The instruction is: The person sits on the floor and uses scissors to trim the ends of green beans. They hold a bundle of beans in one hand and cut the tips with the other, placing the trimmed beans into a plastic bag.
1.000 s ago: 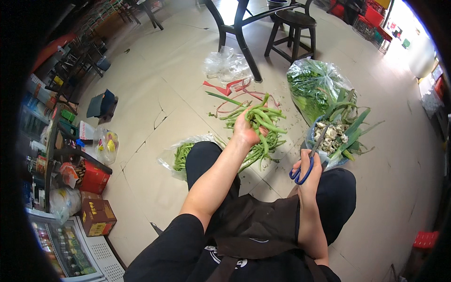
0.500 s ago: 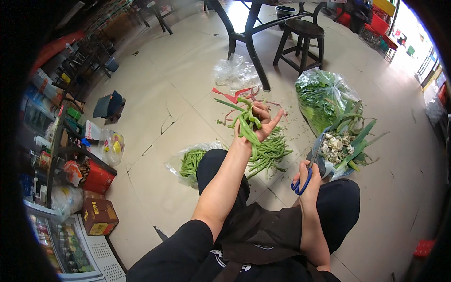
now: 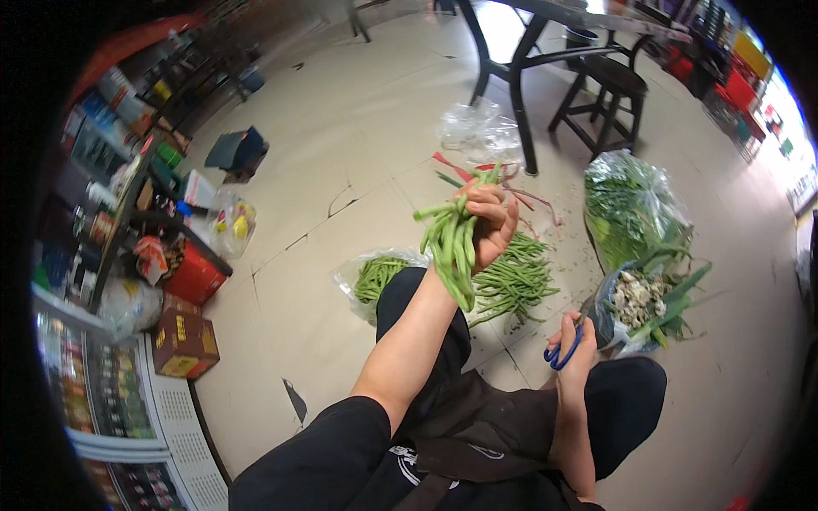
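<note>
A bunch of green beans [image 3: 456, 243] hangs from my left hand [image 3: 492, 220], whose fingers are curled round it. Below and to the right of that hand, a pile of loose green beans [image 3: 520, 281] lies on the floor. More beans sit in a clear plastic bag [image 3: 345, 277] by my left knee. My right hand [image 3: 577, 358] grips blue-handled scissors [image 3: 562, 347] above my right leg; the blades point away toward a bag of trimmings and are hard to make out.
Beside my right knee stands a bag of vegetable scraps [image 3: 643, 302] with leek leaves. Behind it lies a clear bag of leafy greens [image 3: 630, 200]. Farther off are red ribbon strips [image 3: 456, 167], a crumpled plastic bag [image 3: 477, 132], a table leg [image 3: 521, 119] and a dark stool [image 3: 613, 81].
My left fingers have closed round the beans, and the bunch now hangs down more tightly gathered. The view has turned left, shifting the surroundings rightward. The scissors stay in my right hand.
</note>
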Demonstrator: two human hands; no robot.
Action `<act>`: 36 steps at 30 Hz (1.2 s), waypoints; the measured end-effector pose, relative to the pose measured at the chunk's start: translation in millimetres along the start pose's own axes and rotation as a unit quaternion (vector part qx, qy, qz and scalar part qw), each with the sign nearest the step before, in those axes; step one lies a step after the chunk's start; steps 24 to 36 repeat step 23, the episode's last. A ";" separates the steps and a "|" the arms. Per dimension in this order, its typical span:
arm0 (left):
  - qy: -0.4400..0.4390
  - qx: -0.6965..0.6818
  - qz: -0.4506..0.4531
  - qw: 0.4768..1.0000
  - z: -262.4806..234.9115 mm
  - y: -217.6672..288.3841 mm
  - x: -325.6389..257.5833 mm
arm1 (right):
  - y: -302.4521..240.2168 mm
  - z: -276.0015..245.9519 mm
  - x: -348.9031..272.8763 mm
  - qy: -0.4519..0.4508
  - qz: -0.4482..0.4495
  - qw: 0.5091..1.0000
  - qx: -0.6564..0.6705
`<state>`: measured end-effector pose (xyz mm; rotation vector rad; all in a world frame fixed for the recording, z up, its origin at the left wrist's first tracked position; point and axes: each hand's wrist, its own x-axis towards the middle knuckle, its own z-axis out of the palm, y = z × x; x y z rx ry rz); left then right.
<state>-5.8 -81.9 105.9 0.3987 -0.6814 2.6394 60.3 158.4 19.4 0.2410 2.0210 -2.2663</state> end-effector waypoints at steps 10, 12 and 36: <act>0.263 0.642 -0.085 0.715 90.9 -5.8 -19.9 | -80.3 46.5 53.2 -0.272 0.024 0.934 0.230; 0.263 0.678 -0.143 0.671 88.3 11.9 -23.0 | -94.6 88.1 76.5 -0.334 0.023 0.908 0.252; 0.335 0.528 -0.196 0.755 -15.5 120.9 -88.7 | -21.6 239.8 123.8 -0.496 0.090 0.864 -0.001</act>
